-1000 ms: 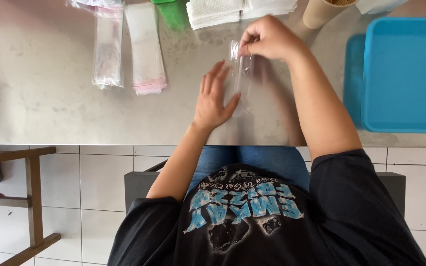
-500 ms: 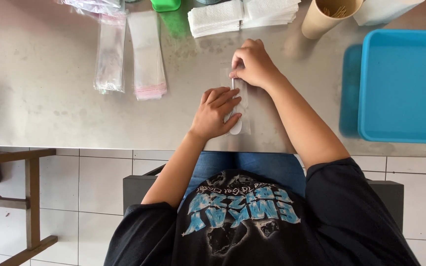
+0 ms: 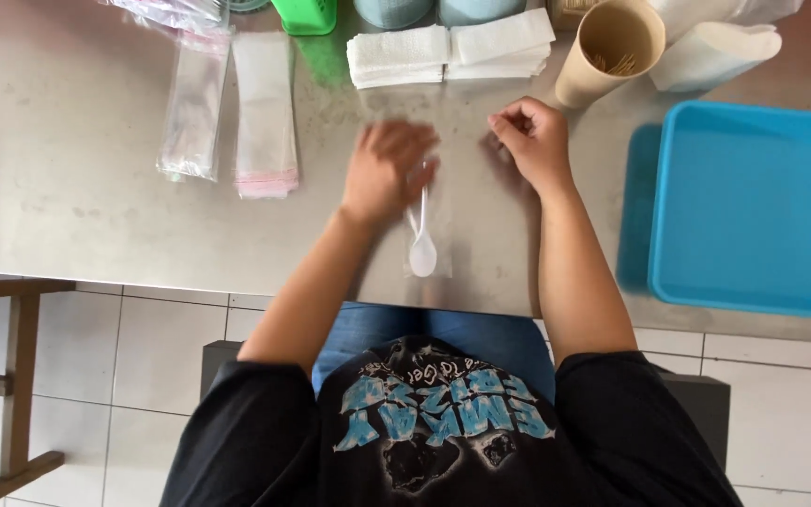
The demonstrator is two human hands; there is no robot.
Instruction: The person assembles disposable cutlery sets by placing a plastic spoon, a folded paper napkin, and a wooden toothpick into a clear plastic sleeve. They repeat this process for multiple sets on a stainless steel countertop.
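I saw a white plastic spoon (image 3: 421, 242) lying inside a narrow clear sleeve (image 3: 427, 246) at the centre of the frame, bowl end toward the near edge of the desk (image 3: 68, 216) and handle pointing up the picture. The left hand (image 3: 384, 172) lay palm down over the upper end of that sleeve, its fingers (image 3: 417, 141) blurred, spread and flat rather than curled about anything, so it pressed on the sleeve without gripping it. The right hand (image 3: 534, 141) sat just to the right of it, a little higher in the frame, loosely curled with its fingers drawn in toward the thumb; I could not tell whether they pinched anything. The spoon's bowl lay below both hands, clear of them.

The desk was a grey metal top, speckled and scuffed. In the upper left lay two flat stacks of clear bags (image 3: 193, 105), the right one with a pink strip at its lower end. At the top centre lay folded white napkins (image 3: 448, 52), with a green container (image 3: 308, 14) to their left. A tan paper cup (image 3: 608, 52) holding thin sticks stood at the upper right, and a blue tray (image 3: 753, 211) filled the right side. Below the desk edge ran white floor tiles, with a wooden frame (image 3: 16, 376) at the lower left.

Both forearms reached up from the lower centre, the left angled inward, the right nearly straight, out of black sleeves.
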